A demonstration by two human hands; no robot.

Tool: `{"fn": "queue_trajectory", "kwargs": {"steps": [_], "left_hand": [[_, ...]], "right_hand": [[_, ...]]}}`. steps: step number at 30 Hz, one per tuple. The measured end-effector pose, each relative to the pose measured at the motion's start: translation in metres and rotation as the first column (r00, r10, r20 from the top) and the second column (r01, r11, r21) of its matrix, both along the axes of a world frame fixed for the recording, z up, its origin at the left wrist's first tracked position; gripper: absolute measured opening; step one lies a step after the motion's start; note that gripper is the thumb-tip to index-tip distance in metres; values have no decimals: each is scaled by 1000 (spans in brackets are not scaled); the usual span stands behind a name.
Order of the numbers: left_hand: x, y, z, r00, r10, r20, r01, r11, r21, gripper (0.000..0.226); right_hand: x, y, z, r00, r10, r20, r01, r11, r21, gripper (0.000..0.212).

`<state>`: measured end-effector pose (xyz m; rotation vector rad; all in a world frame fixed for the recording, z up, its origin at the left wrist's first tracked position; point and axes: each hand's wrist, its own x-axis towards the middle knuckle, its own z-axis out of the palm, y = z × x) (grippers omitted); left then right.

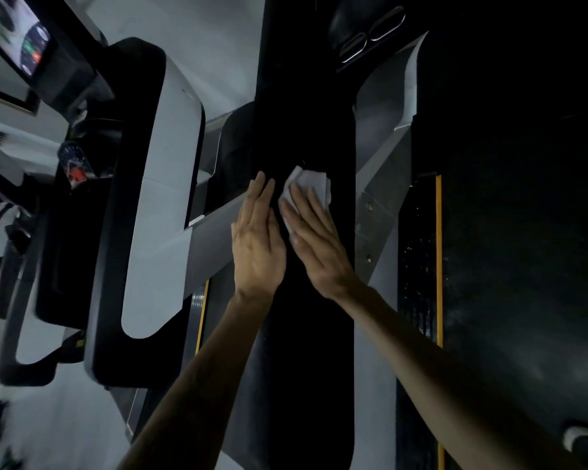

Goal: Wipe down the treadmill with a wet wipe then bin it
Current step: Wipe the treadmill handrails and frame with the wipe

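Your right hand lies flat with its fingers straight, pressing a crumpled white wet wipe against the long black padded panel of the treadmill; the wipe sticks out beyond your fingertips and along the thumb side of the hand. Your left hand rests just beside it, also flat and open with the fingers together, holding nothing, its palm on the same black surface near the panel's left edge. Both forearms reach in from the bottom of the view. The wipe sits about midway up the black panel (closer to its centre than to either side edge). To the left of the panel is a grey and black curved handrail frame, and further left a lit console screen shows in the upper corner. Thin yellow strips run along the dark deck at the right, and the rest of that side is too dark to make out
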<state>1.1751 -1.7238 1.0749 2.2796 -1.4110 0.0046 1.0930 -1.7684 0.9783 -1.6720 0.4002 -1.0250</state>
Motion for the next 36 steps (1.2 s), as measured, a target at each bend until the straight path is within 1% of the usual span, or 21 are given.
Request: {"fn": "queue_trajectory", "kwargs": {"steps": [1,2,4,6,8,10,11,14,15,18,22,23,24,26,28,31,33,36], "left_hand": [[1,0,0,1000,3,1,-3,1000,-1,49],[1,0,0,1000,4,7,-4,1000,-1,49],[1,0,-1,999,-2,34,2,1000,2,50],[-1,0,0,998,-13,62,13,1000,2,49],[-2,-2,0,996,-15,90,15,1000,6,49],[-2,-2,0,994,-7,111,6,1000,10,49],[-2,-1,0,993,-2,119,0,1000,10,49],[-1,-2,-2,992,15,122,-16,1000,13,48],[-3,-3,-3,992,22,123,-24,1000,15,47],[-5,-4,0,989,37,145,-40,999,20,44],[-4,-5,0,978,36,207,-42,999,27,43],[-5,-5,1,975,39,220,-46,999,28,43],[-5,-5,1,973,40,229,-48,998,30,42],[-6,-6,1,965,36,260,-47,998,36,41],[-5,-9,2,954,46,295,-61,997,42,39],[-6,-10,3,944,62,325,-82,995,50,37],[-7,-12,3,942,60,330,-79,996,45,37],[-7,-14,4,939,62,339,-83,995,48,35]], "right_hand": [[6,-11,2,1000,-12,-3,12,1000,-13,50],[11,-20,3,1000,-16,-25,17,1000,16,50],[17,-30,5,997,-26,-75,36,990,135,53],[15,-20,3,995,-70,-77,84,977,194,53],[6,3,-1,993,-99,-63,109,974,200,53],[-3,23,-4,996,-64,-58,74,977,200,55],[-4,24,-4,998,-51,-39,57,983,173,55],[9,-6,0,998,-40,-39,41,999,21,52],[16,-22,6,997,-41,-69,42,999,16,53],[30,-58,20,989,-3,-151,17,996,90,57],[25,-45,11,989,-7,-150,43,971,234,59],[21,-34,7,988,-28,-150,64,968,241,59],[17,-22,2,988,-48,-144,79,974,215,59],[14,-8,-7,993,-55,-100,64,995,83,57],[19,-25,-1,996,-25,-87,28,999,38,58],[30,-56,19,992,-11,-123,26,993,119,57],[35,-71,22,988,-21,-153,43,990,137,57],[35,-62,12,987,-45,-153,78,973,217,56]]}}
